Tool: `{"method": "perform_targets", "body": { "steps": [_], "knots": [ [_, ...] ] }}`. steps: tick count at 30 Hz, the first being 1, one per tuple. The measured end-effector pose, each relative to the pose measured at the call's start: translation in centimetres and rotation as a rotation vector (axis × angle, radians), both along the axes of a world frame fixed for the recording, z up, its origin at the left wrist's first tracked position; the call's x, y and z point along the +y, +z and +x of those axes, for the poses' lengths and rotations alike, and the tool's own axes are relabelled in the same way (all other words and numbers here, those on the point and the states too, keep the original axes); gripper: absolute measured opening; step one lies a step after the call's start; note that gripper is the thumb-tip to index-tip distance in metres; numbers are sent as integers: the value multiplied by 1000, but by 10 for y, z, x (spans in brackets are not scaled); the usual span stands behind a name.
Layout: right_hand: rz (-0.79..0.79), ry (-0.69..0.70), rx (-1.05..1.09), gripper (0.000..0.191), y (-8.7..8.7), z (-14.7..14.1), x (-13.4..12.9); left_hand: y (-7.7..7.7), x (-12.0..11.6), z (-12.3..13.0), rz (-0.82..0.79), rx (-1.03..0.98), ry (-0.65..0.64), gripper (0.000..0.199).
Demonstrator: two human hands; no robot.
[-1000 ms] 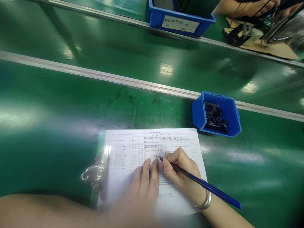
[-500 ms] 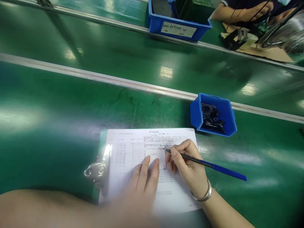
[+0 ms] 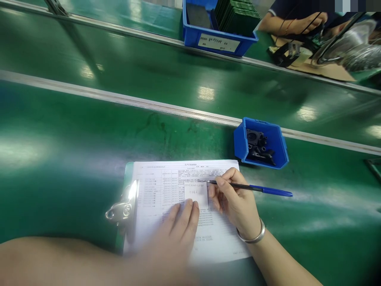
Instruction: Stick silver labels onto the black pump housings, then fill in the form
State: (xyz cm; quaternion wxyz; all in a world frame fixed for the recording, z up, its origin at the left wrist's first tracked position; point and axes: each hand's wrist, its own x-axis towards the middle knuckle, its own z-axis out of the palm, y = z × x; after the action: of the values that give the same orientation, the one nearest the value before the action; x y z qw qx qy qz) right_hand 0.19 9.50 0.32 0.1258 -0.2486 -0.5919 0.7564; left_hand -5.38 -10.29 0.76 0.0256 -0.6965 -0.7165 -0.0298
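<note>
A clipboard (image 3: pixel 129 171) with a metal clip (image 3: pixel 120 212) lies on the green table, holding printed sheets (image 3: pixel 149 234). On the sheets is a small white note (image 3: pixel 200 195) with handwriting. My left hand (image 3: pixel 180 228) lies flat with fingers stretched, its fingertips at the note's lower edge. My right hand (image 3: pixel 235 198) is closed around a pen (image 3: pixel 247 186) with a dark barrel and a blue cap on its back end. The pen's tip is by the note's upper right corner. A metal bangle (image 3: pixel 254 235) circles my right wrist.
Right of the clipboard's top stands a blue bin (image 3: pixel 261 143) with black parts. Metal rails (image 3: pixel 127 100) cross the table. Across it, another blue bin (image 3: pixel 218 41) holds green boards, and a co-worker's hand (image 3: pixel 309 24) is beside a clear plastic bag (image 3: pixel 354 51).
My right hand has shifted slightly up, and the pen lies closer to level, its tip now at the note's top corner. My left fingers have drawn down a little, uncovering more writing.
</note>
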Motion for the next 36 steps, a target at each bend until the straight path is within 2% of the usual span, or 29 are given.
{"method": "perform_targets", "body": {
  "steps": [7, 17, 28, 32, 36],
  "knots": [
    [-85, -20, 19, 23, 4, 0, 2, -2, 1, 2, -15, -21, 19, 100],
    [-28, 31, 6, 23, 5, 2, 2, -2, 0, 3, -28, -16, 38, 97],
    [329, 292, -72, 18, 8, 15, -17, 1, 1, 3, -39, -5, 27, 94],
    [543, 341, -126, 17, 4, 16, -18, -1, 0, 3, -28, -11, 15, 94],
    [729, 351, -92, 16, 0, 16, -20, -6, -2, 5, -1, -3, 11, 93]
  ]
}}
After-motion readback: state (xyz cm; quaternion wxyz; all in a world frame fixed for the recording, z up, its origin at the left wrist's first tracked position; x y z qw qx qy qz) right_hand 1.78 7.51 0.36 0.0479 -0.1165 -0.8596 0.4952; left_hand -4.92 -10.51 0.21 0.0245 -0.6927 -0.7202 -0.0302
